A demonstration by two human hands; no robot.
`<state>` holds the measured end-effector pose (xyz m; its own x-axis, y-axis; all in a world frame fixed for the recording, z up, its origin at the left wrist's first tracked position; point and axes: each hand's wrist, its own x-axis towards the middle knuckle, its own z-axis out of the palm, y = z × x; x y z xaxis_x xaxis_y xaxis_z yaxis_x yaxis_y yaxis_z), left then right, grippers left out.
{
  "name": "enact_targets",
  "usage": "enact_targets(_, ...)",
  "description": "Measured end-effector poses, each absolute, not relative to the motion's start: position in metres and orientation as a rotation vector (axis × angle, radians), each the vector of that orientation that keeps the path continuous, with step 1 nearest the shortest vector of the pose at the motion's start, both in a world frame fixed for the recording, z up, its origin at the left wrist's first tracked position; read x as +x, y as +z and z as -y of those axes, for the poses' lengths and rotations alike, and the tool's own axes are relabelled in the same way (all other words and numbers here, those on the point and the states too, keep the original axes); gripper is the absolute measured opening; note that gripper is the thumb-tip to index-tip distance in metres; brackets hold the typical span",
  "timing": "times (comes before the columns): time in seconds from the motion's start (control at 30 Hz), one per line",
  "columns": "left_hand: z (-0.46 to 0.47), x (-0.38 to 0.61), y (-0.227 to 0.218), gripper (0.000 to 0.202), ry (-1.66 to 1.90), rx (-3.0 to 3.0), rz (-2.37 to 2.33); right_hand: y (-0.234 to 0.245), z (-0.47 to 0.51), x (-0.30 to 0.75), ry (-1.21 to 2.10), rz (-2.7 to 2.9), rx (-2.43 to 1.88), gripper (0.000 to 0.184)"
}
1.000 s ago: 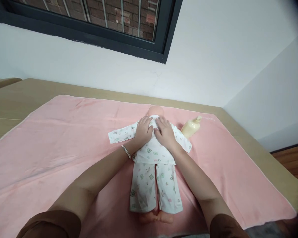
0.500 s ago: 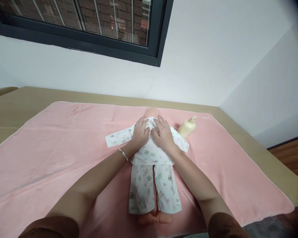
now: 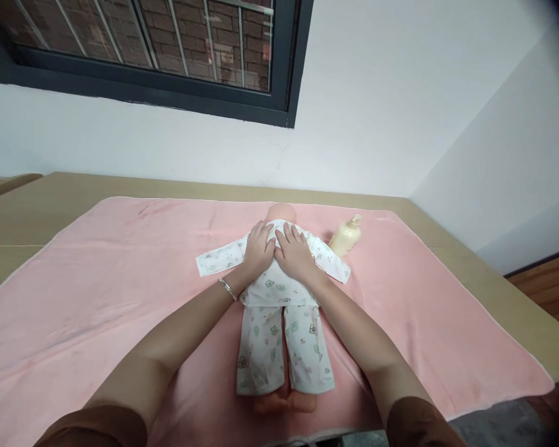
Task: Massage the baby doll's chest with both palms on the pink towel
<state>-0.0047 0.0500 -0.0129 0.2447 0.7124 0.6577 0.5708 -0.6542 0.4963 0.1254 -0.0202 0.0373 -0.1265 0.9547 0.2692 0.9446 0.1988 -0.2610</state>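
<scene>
A baby doll (image 3: 282, 212) lies flat on a pink blanket (image 3: 135, 273), its bald head away from me and its feet towards me. It is dressed in a white printed top (image 3: 277, 288) and matching trousers (image 3: 261, 351), with both sleeves spread sideways. My left hand (image 3: 259, 249) rests open on the left side of the doll's upper body. On the right side, my right hand (image 3: 294, 251) lies open too, fingers pointing to the doll's head. The thumbs are close together at the middle. Both palms are hidden.
A cream-coloured bottle (image 3: 345, 237) lies on the blanket beyond the doll's right-hand sleeve. The blanket covers most of a wooden table (image 3: 475, 273). Behind it stand a white wall (image 3: 354, 124) and a dark-framed window (image 3: 242, 105).
My right hand has shifted slightly left across the doll's top, and its fingers lie flatter. My left hand stays on the doll. The camera view has shifted a little.
</scene>
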Motion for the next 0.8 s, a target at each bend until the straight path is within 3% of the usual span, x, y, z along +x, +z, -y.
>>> enact_targets(0.23, -0.041, -0.009, -0.008, 0.041, 1.438, 2.391, -1.246, 0.044, 0.041, 0.118, -0.011, 2.103, -1.851, 0.062)
enact_targets(0.47, -0.014, -0.015, 0.002, 0.043, 1.373, 2.414, -1.193, 0.081, 0.074, 0.111, 0.351, 2.222, -2.198, 0.083)
enact_targets(0.57, -0.005, -0.007, 0.018, 0.041, 1.399, 2.324, -1.110, 0.096, 0.087, 0.114, 0.381, 2.379, -2.100, 0.070)
enact_targets(0.67, -0.002, 0.017, 0.044, 0.036, 1.448, 2.066, -1.010, 0.116, 0.097, 0.125, 0.447, 2.512, -2.015, 0.038)
enact_targets(0.8, -0.001, 0.063, 0.081, 0.028, 1.254, 1.311, -0.868, 0.154, 0.114, 0.156, 0.433, 2.654, -1.881, 0.043)
